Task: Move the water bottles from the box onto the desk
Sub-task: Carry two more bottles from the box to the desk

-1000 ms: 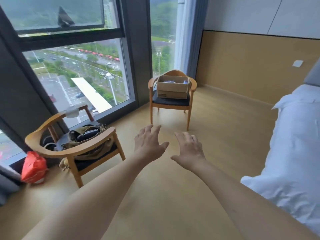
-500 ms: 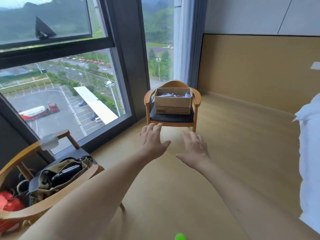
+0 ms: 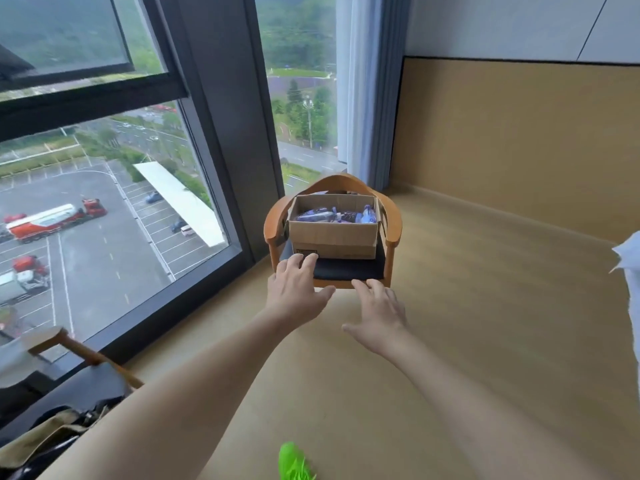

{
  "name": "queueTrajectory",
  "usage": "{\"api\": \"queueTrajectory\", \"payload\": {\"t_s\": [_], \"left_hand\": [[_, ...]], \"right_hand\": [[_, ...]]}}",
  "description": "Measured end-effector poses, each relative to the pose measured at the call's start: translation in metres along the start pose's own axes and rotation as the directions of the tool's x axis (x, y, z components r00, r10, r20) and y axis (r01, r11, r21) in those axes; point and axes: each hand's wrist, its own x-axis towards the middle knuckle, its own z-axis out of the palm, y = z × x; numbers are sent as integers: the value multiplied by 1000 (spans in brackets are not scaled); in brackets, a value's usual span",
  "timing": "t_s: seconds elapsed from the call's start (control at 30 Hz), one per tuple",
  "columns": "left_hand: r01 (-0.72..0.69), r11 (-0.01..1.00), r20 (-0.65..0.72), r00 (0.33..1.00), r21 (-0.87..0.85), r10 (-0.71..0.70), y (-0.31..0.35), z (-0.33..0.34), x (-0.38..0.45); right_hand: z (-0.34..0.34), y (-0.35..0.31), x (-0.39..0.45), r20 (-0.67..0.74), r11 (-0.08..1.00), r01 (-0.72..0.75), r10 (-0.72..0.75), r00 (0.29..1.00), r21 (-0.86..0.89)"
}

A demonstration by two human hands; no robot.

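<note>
An open brown cardboard box [image 3: 334, 235] sits on the dark cushioned seat of a curved-back wooden armchair [image 3: 393, 226], which stands on the pale wood floor [image 3: 485, 341] in the corner beside a tall dark-framed window [image 3: 221, 133] and a grey curtain [image 3: 370, 98]. Inside the box lie several clear plastic water bottles with blue-purple labels [image 3: 332, 215], on their sides and packed close together; their exact number cannot be told. Both bare arms stretch forward toward the chair, palms down. The left hand [image 3: 294, 289] has straight fingers held loosely side by side, thumb angled out to the right, and holds nothing; its fingertips overlap the box's lower left corner in view, though whether they touch it cannot be told. The right hand [image 3: 379, 315] is lower and further right, its fingers straight and slightly spread, thumb out to the left, also empty, in front of the seat's front edge. At lower left a second wooden chair [image 3: 79, 351] carries a khaki bag [image 3: 45, 434]. A bright green object [image 3: 294, 462] shows at the bottom edge, and white bedding [image 3: 628, 271] at the right edge.
</note>
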Motion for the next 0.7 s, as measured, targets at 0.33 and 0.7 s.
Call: {"api": "queueTrajectory", "payload": {"t_s": [0.33, 0.7], "left_hand": [[-80, 994, 36, 996, -69, 82, -20, 38, 213], [-120, 987, 111, 985, -110, 132, -46, 53, 415]], "right_hand": [[-3, 2, 210, -44, 997, -64, 62, 997, -43], [-4, -6, 400, -13, 990, -143, 143, 990, -5]]}}
